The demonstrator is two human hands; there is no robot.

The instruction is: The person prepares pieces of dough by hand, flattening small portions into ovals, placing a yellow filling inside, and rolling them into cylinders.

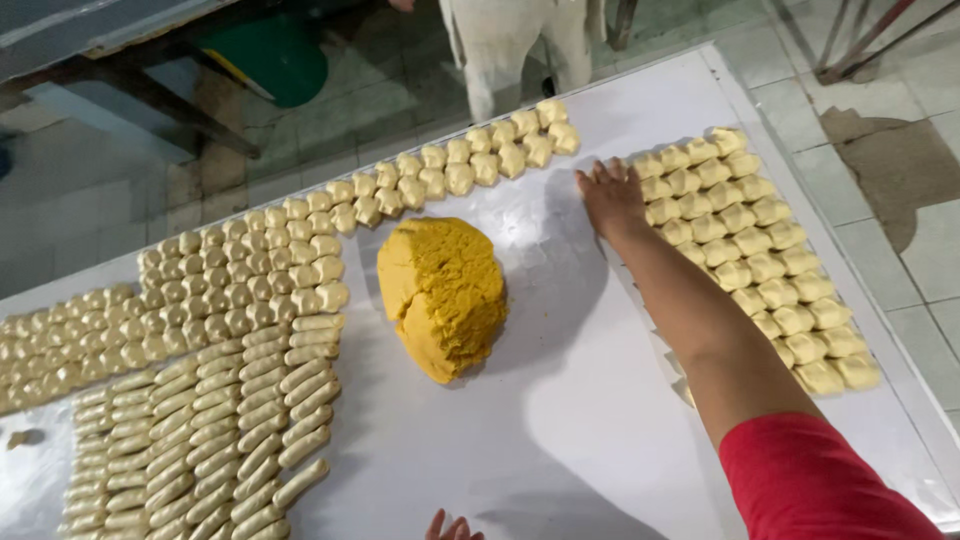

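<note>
My right hand (pixel 612 195) reaches far across the white table (pixel 560 420), palm down and fingers apart, resting at the left edge of a block of small pale dough pillows (pixel 750 250). It holds nothing. A red sleeve covers my upper arm. Only the fingertips of my left hand (pixel 450 526) show at the bottom edge, too little to judge its grip. A big mound of yellow dough (pixel 445 295) sits in the middle of the table, left of my right forearm.
More dough pillows (pixel 300 250) run along the far edge and fill the left side. Finger-shaped dough rolls (pixel 210 430) lie in rows at the lower left. A person in white trousers (pixel 515 50) stands beyond the table. Tiled floor lies to the right.
</note>
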